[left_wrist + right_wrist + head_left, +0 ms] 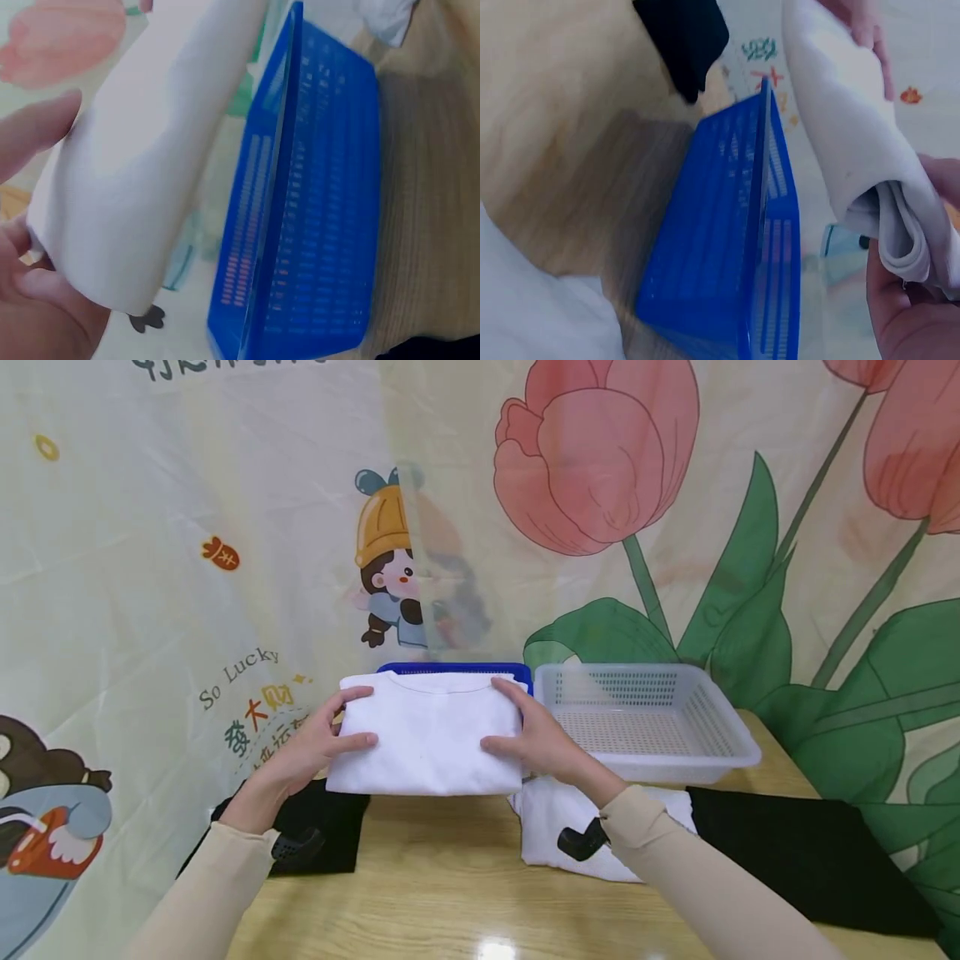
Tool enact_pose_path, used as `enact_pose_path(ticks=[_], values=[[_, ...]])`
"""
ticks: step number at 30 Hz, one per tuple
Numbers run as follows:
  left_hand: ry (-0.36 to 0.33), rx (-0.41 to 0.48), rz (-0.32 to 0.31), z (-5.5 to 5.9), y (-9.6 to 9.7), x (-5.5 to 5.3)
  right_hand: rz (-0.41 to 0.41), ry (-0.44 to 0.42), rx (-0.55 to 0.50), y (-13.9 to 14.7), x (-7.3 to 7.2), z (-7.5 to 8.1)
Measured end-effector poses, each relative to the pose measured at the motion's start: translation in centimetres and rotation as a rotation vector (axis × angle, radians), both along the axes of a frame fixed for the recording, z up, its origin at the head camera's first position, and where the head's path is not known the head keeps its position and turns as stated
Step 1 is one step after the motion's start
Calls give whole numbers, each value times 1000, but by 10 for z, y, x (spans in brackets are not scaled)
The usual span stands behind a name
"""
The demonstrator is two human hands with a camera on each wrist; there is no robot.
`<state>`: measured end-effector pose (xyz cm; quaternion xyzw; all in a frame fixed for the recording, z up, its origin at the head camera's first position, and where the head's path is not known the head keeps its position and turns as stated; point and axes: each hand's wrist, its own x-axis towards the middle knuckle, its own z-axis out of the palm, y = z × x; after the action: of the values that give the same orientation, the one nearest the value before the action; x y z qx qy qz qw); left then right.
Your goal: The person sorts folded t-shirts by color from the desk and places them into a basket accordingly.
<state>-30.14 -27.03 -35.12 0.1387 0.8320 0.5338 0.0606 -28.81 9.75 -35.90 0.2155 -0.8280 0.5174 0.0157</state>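
A folded white T-shirt (427, 739), its neckline uppermost, is held up off the table between both hands. My left hand (318, 739) grips its left edge, thumb on the near face and fingers partly hidden behind. On the opposite edge my right hand (543, 735) grips it the same way; the right wrist view shows the rolled layers of the T-shirt (877, 165) at that end. Beyond and below it stands a blue basket (322, 202), mostly covered by the shirt in the head view, with only its back rim (457, 668) showing.
A white plastic basket (637, 718) stands right of the blue one. White folded cloth (555, 835) lies under my right forearm, with black cloth (810, 852) beside it. Another black cloth (330, 835) lies at left on the wooden table (420, 877). A printed curtain (450, 527) hangs behind.
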Motion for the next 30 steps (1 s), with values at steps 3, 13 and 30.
enact_pose_path(ticks=[3,13,30], values=[[5,10,7,0,3,-25,-26,-2,34,0,-18,3],[-28,7,27,-2,4,-92,-63,-13,-5,-11,-68,-4],[-45,-63,116,-46,14,-140,-205,-45,35,-25,-107,-51]])
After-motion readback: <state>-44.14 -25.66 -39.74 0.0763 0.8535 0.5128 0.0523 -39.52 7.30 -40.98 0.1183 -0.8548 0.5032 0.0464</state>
